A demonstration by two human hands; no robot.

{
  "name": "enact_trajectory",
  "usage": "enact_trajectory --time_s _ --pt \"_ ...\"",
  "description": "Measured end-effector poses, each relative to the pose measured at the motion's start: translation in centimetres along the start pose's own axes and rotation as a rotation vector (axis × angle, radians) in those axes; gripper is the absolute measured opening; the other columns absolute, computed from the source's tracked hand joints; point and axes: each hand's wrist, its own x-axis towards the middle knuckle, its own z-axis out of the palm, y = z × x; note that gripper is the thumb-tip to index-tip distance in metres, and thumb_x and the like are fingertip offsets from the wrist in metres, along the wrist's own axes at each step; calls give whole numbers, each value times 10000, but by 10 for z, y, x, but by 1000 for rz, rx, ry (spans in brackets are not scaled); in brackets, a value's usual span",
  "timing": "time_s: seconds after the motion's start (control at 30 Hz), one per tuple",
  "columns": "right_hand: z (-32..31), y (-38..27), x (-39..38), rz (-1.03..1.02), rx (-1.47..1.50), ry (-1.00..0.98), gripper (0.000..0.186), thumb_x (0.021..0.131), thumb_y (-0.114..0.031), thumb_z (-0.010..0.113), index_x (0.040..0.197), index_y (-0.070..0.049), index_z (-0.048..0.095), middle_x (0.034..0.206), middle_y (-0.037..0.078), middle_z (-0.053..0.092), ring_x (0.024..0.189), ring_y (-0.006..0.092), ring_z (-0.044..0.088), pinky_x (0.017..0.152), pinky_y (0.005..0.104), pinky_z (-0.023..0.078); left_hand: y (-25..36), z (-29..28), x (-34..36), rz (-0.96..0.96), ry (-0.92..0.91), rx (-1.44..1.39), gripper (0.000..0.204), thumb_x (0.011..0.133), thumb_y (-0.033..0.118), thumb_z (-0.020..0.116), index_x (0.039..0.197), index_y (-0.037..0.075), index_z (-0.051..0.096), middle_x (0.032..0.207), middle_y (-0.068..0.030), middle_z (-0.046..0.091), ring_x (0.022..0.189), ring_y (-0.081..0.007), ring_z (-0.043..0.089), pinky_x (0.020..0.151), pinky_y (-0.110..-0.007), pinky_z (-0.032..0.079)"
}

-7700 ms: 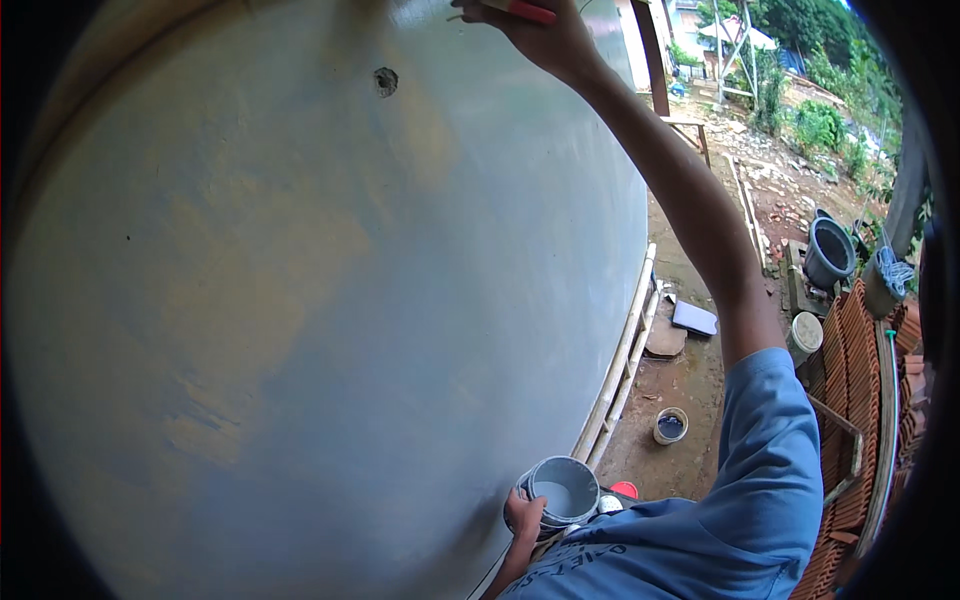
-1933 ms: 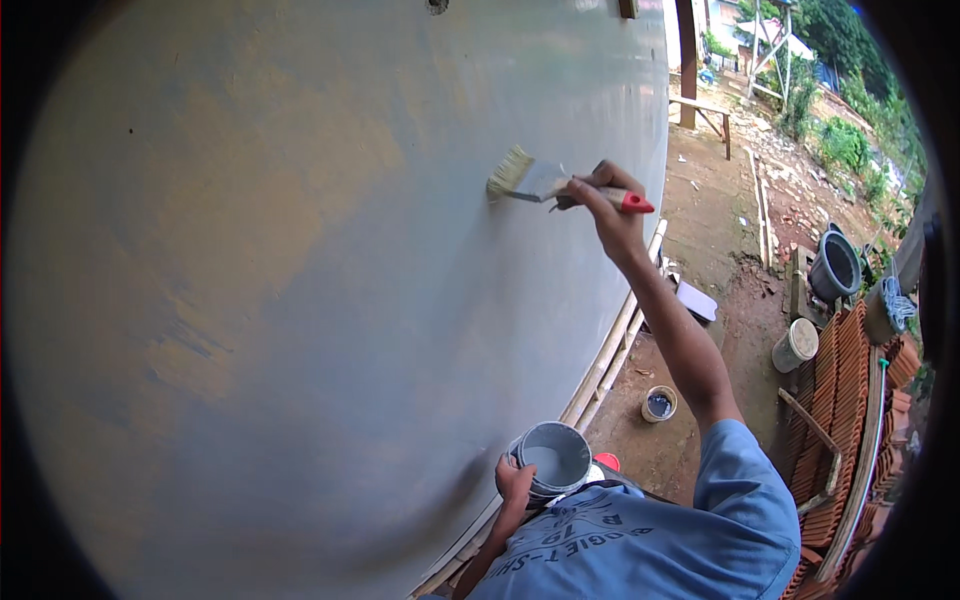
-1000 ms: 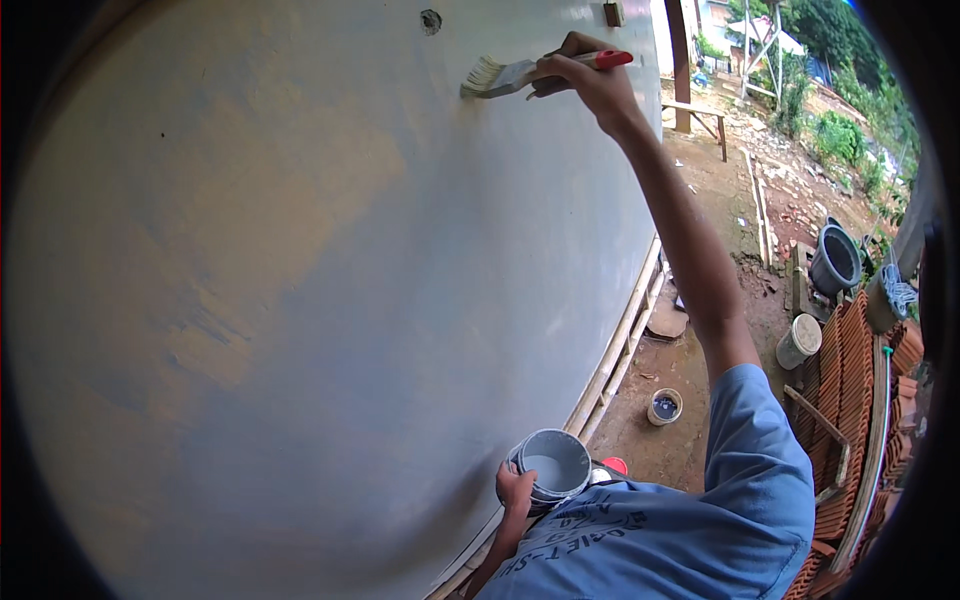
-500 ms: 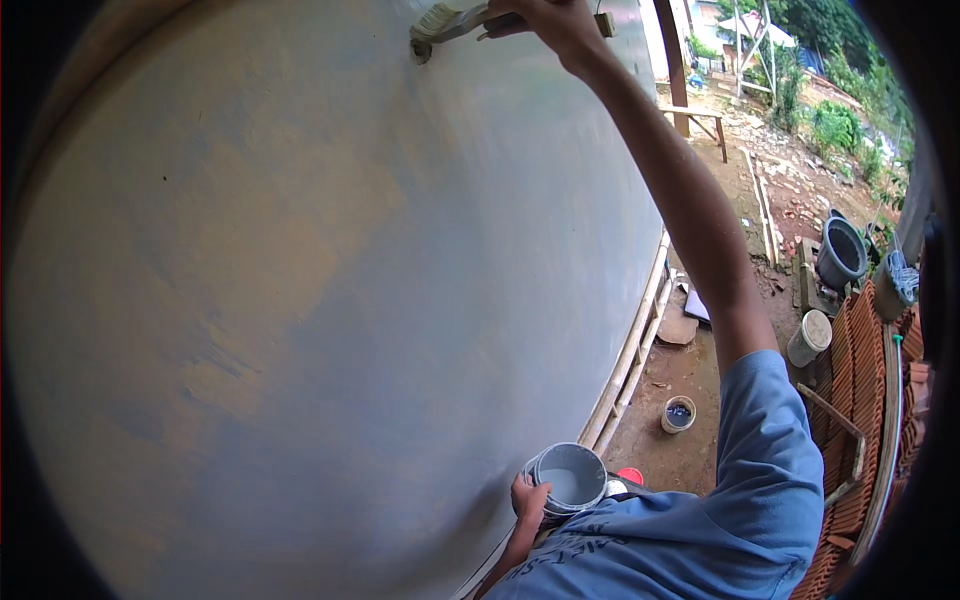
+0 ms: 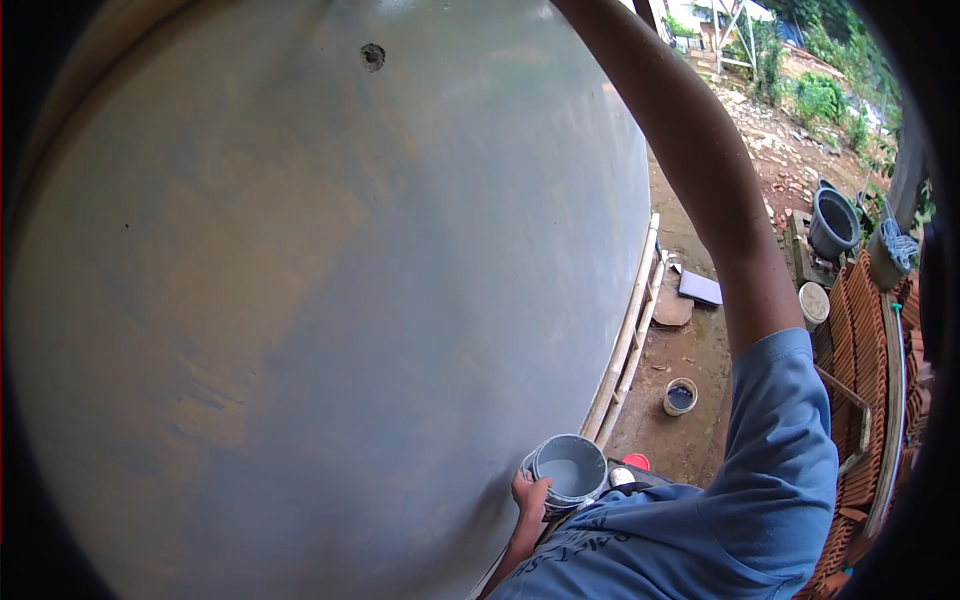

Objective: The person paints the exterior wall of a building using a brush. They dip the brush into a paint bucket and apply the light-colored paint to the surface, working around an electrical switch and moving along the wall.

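The bucket (image 5: 553,441) sits at five o'clock, just beside the blue shirt (image 5: 650,535), grey paint (image 5: 563,475) pooled inside. The left hand (image 5: 531,492) has it by the side nearest the wall (image 5: 440,350), thumb over the rim: that grip is pinching the bucket, and it hasn't let go.

Now the big change! Half a second ago the brush was in plain sight, bristles right at the hole (image 5: 373,57) near eleven o'clock. Now it's gone, off the top, and the right hand with it; only the right forearm (image 5: 690,130) shows, running out between twelve and one. Can't tell how that right grip stands, nor whether the bristles touch anything. The view has swung a touch too, the hole sliding left.

For the brushing, I'd read it as a reach into the higher part of the wall, the paint supply held ready below. Uneven work remains, by my judgement: a tan patch (image 5: 240,235) glows between nine and ten, and the hole gapes unfilled.

Further out, bamboo poles (image 5: 613,375) follow the wall's foot toward four o'clock, a small pail (image 5: 669,408) of dark liquid nearby, roof tiles (image 5: 849,340) stacked past three.
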Motion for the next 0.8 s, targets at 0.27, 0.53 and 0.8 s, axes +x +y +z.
enact_trajectory --time_s 0.27,0.53,0.8 --pt "30 103 -177 138 268 350 181 908 -51 672 812 50 556 846 186 703 795 221 729 722 314 623 -16 -5 8 7 -10 205 436 564 -20 728 968 -52 568 953 -145 658 895 -200 671 722 -298 524" --pt "-27 95 -436 1076 -204 307 175 801 -15 641 686 5 510 703 128 654 655 192 706 591 316 620 -1 7 7 -15 -35 204 360 565 -36 715 893 -22 567 839 -51 606 754 -140 589 644 -270 480" --pt "-3 111 -170 840 -103 371 271 719 -15 756 927 80 611 879 179 673 700 291 724 595 353 630 -12 9 10 75 -11 172 356 551 -46 716 855 -5 536 789 -15 564 741 -139 578 639 -258 460"
